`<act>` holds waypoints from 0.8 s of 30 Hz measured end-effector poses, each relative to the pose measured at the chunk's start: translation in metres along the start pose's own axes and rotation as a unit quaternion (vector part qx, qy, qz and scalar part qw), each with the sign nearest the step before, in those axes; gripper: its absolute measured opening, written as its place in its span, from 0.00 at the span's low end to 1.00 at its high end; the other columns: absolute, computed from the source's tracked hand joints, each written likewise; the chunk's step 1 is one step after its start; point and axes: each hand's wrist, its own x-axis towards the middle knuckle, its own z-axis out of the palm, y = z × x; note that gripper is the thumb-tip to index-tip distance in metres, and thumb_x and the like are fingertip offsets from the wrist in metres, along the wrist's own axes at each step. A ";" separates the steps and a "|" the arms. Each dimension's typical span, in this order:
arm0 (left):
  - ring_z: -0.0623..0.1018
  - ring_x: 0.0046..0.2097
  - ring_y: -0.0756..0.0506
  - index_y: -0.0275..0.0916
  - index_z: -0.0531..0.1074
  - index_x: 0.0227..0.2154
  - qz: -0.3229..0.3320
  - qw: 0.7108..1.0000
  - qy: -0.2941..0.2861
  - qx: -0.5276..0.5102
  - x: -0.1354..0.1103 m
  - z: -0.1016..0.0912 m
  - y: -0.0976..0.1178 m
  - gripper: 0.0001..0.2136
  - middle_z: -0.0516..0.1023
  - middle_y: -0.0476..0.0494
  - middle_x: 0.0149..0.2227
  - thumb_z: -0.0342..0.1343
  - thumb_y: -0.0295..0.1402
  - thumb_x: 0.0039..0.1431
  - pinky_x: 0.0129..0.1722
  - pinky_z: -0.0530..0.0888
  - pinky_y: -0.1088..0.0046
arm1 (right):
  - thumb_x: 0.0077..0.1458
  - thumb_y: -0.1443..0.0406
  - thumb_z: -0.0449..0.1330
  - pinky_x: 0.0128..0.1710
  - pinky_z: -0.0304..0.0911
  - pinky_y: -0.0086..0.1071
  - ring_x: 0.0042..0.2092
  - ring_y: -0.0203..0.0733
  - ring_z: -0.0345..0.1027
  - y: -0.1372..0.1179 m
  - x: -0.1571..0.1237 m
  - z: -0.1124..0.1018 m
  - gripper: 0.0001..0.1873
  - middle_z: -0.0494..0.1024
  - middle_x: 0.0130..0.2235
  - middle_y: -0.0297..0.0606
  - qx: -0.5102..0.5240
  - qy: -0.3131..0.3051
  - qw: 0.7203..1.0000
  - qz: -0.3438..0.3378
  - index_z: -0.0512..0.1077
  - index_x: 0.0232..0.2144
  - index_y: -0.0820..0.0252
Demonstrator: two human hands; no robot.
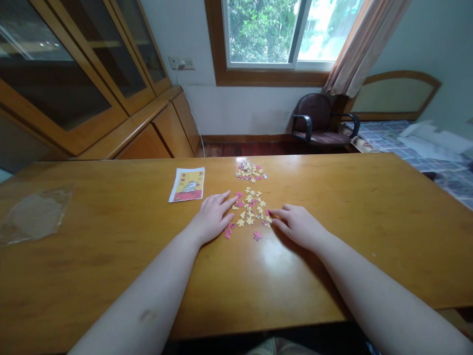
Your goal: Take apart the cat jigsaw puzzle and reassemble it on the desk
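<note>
Two loose heaps of small jigsaw pieces, yellow and pink, lie on the wooden table. The nearer heap lies between my hands, and the farther heap lies just beyond it. My left hand rests flat with its fingers apart, the fingertips beside the nearer heap's left side. My right hand lies at that heap's right side, its fingertips at or touching the pieces there. Neither hand holds a piece. A printed puzzle picture card lies left of the heaps.
A crumpled clear plastic bag lies at the table's left. Behind the table stand a wooden cabinet with glass doors and a dark office chair. A bed with a checked cover and white papers lies at the right.
</note>
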 end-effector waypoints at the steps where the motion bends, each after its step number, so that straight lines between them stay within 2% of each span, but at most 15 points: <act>1: 0.62 0.64 0.35 0.48 0.60 0.63 -0.016 1.000 -0.011 0.014 0.002 0.004 0.000 0.25 0.59 0.39 0.66 0.48 0.40 0.63 0.62 0.57 0.46 | 0.65 0.58 0.49 0.38 0.61 0.33 0.37 0.43 0.72 -0.001 -0.001 -0.002 0.19 0.78 0.36 0.43 -0.009 -0.002 1.000 0.004 0.77 0.48 0.54; 4: 0.56 0.67 0.33 0.50 0.60 0.63 -0.049 0.997 -0.038 0.039 0.005 0.011 0.001 0.25 0.56 0.41 0.67 0.47 0.43 0.64 0.64 0.51 0.43 | 0.66 0.59 0.47 0.34 0.59 0.32 0.32 0.42 0.71 -0.008 -0.005 -0.008 0.22 0.77 0.31 0.42 -0.035 -0.013 0.999 0.008 0.80 0.33 0.57; 6: 0.55 0.67 0.32 0.49 0.61 0.62 -0.058 0.997 -0.036 0.047 0.004 0.012 -0.001 0.24 0.56 0.40 0.67 0.45 0.44 0.65 0.64 0.51 0.43 | 0.66 0.59 0.47 0.32 0.58 0.33 0.30 0.41 0.70 -0.012 -0.008 -0.010 0.25 0.77 0.28 0.42 -0.042 -0.020 0.999 0.001 0.79 0.28 0.58; 10: 0.59 0.66 0.34 0.40 0.66 0.60 -0.091 0.995 -0.002 0.045 0.004 0.009 -0.006 0.23 0.61 0.35 0.65 0.41 0.42 0.66 0.64 0.55 0.47 | 0.65 0.59 0.47 0.31 0.58 0.32 0.30 0.40 0.70 -0.016 -0.011 -0.010 0.23 0.78 0.28 0.41 -0.035 -0.029 0.999 -0.023 0.79 0.28 0.58; 12: 0.58 0.66 0.36 0.40 0.63 0.61 -0.091 0.995 0.006 0.036 0.005 0.009 -0.006 0.24 0.60 0.38 0.66 0.41 0.41 0.66 0.65 0.54 0.50 | 0.65 0.60 0.47 0.31 0.57 0.32 0.30 0.40 0.70 -0.017 -0.011 -0.010 0.23 0.78 0.28 0.41 -0.042 -0.035 0.998 -0.023 0.79 0.28 0.58; 15: 0.51 0.69 0.38 0.44 0.52 0.67 -0.050 0.998 -0.029 0.031 0.008 0.010 0.001 0.27 0.52 0.45 0.69 0.42 0.41 0.66 0.67 0.45 0.48 | 0.66 0.60 0.47 0.32 0.57 0.32 0.31 0.40 0.71 -0.018 -0.010 -0.012 0.24 0.78 0.29 0.41 -0.049 -0.045 0.998 -0.003 0.79 0.28 0.59; 17: 0.51 0.69 0.38 0.46 0.50 0.67 -0.036 0.997 -0.067 0.030 0.010 0.011 0.007 0.27 0.52 0.48 0.69 0.41 0.42 0.67 0.67 0.42 0.45 | 0.65 0.60 0.47 0.32 0.57 0.31 0.32 0.41 0.71 -0.017 -0.009 -0.015 0.23 0.79 0.31 0.42 -0.053 -0.050 0.997 0.017 0.79 0.30 0.59; 21: 0.55 0.68 0.39 0.48 0.53 0.66 -0.051 0.996 -0.065 0.024 0.009 0.012 0.009 0.25 0.58 0.49 0.67 0.40 0.43 0.67 0.66 0.42 0.44 | 0.64 0.61 0.49 0.32 0.56 0.32 0.32 0.41 0.71 -0.013 -0.012 -0.021 0.22 0.80 0.31 0.43 -0.057 -0.057 0.996 0.038 0.79 0.28 0.60; 24: 0.60 0.66 0.39 0.46 0.58 0.63 -0.069 0.996 -0.038 0.031 0.006 0.006 0.007 0.23 0.63 0.46 0.65 0.42 0.42 0.67 0.66 0.47 0.45 | 0.63 0.62 0.51 0.31 0.57 0.31 0.31 0.39 0.71 -0.013 -0.017 -0.023 0.20 0.79 0.30 0.41 -0.020 -0.068 0.997 -0.019 0.79 0.26 0.59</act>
